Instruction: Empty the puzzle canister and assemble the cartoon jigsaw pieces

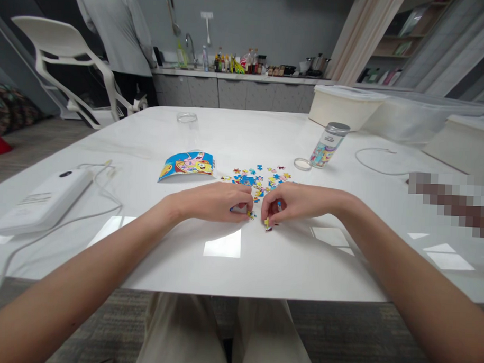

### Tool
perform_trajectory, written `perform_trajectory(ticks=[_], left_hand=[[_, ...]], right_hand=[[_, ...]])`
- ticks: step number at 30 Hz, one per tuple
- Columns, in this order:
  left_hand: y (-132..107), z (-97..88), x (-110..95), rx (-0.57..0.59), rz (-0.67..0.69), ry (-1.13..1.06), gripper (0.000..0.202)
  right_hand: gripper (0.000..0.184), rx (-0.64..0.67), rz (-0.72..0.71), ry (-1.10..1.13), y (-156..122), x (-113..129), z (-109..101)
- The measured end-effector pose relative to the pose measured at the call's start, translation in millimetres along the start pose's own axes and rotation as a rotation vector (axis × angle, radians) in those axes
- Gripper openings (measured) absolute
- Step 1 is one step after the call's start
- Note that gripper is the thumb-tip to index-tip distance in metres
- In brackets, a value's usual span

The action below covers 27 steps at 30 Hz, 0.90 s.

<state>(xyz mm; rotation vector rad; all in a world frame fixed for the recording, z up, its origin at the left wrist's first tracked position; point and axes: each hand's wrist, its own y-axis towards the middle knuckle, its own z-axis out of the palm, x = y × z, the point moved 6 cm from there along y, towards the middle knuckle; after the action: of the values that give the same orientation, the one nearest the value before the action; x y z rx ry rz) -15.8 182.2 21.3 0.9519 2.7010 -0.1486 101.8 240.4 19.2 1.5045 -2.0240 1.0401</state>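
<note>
While fingers touch jigsaw pieces | more pieces just ahead

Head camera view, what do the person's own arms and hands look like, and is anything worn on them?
The left arm and right arm are bare as far as the view shows, with no sleeves, gloves, watch or bracelet. The left hand and right hand are slender, and no ring shows. Pale, loose trousers show below the table edge.

No legible text, puzzle canister label, white device print, both too small
</note>
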Motion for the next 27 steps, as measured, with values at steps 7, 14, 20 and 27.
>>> perform_trajectory(ticks=[7, 14, 20, 27], left_hand=[[0, -0.5, 2, -0.009, -0.002, 0.032, 0.013], [-1, -0.6, 2, -0.017, -0.004, 0.052, 0.012], [-1, -0.7, -1, -0.010, -0.014, 0.057, 0.008], [-1, 0.2, -2, 0.001, -0.025, 0.071, 0.007]], right_hand=[[0.022, -0.136, -0.032, -0.113, -1, -1, -11], [0.022, -0.076, 0.053, -0.091, -5, -15, -10], [0.018, -0.043, 0.115, -0.100, -6, -12, -6], [0.020, -0.036, 0.108, -0.087, -7, -12, -7]])
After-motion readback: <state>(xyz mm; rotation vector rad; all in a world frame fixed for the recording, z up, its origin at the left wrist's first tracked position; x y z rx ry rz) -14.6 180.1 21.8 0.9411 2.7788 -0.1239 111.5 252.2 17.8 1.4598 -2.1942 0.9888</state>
